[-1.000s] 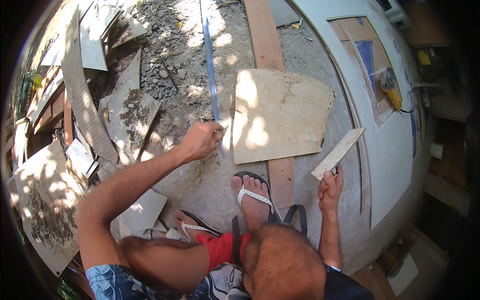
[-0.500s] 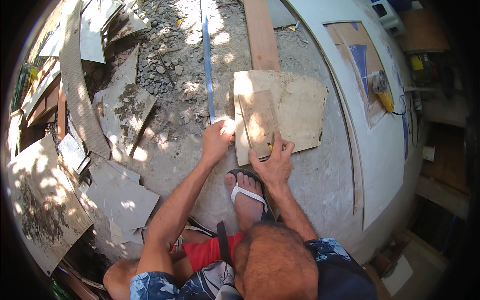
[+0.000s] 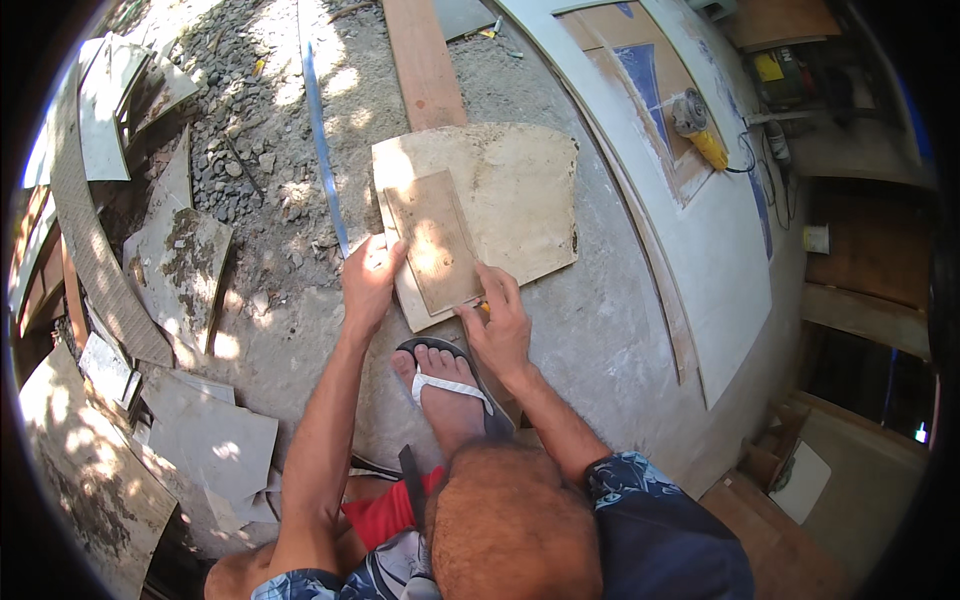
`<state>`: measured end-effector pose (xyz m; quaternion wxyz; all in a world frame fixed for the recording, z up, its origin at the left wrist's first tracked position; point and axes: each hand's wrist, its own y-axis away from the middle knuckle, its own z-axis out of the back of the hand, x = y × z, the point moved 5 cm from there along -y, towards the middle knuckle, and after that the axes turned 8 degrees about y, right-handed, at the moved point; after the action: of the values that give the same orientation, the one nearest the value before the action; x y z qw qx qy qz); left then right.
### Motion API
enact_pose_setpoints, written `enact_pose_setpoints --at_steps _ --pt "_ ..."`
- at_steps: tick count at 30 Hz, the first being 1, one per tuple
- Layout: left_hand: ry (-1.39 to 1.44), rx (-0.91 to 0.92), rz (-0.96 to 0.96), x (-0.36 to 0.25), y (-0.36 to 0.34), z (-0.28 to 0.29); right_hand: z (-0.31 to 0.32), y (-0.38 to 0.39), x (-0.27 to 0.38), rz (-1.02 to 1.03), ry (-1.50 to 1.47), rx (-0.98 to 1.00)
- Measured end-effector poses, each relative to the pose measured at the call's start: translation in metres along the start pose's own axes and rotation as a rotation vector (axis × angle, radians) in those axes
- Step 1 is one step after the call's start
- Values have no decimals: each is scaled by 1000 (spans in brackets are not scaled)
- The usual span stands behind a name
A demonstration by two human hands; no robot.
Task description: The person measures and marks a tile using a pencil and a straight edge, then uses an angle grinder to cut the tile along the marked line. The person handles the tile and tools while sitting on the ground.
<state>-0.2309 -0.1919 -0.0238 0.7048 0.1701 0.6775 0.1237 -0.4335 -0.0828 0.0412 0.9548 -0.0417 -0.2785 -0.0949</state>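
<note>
A small rectangular wooden panel [image 3: 436,235] lies flat on a larger pale plywood piece [image 3: 520,190] with a curved far edge. My left hand [image 3: 368,285] is closed on the left edge of the plywood, its thumb over the top beside the panel. At the panel's near right corner, my right hand [image 3: 500,325] has its fingers bent, pinching a small yellow-and-black thing [image 3: 485,306]. Most of that thing is hidden by the fingers, so its kind is unclear. My sandalled foot [image 3: 447,385] stands just below the plywood's near edge.
A reddish plank [image 3: 424,70] runs away beyond the plywood. Broken boards [image 3: 205,430] and gravel [image 3: 225,150] lie to the left, near a blue strip [image 3: 322,150]. On the right, a yellow angle grinder [image 3: 703,135] with a cord rests on a large white sheet [image 3: 725,310].
The view has swung, so everything sits further left in the picture. My left thumb now lies over the plywood's edge. The small panel sits closer to the plywood's near edge.
</note>
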Motion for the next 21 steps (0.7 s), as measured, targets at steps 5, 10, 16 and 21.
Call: enact_pose_setpoints --at_steps 5,10,16,21 --pt "27 13 -22 10 -4 5 0 -2 -11 25 -95 -3" --pt "16 23 -39 6 3 4 -4 -1 -13 6 -153 -11" --pt "-13 44 -31 5 8 7 -3 0 -10 -13 -142 -15" --pt "-22 40 -114 6 7 9 -3 0 -11 -8 -135 4"
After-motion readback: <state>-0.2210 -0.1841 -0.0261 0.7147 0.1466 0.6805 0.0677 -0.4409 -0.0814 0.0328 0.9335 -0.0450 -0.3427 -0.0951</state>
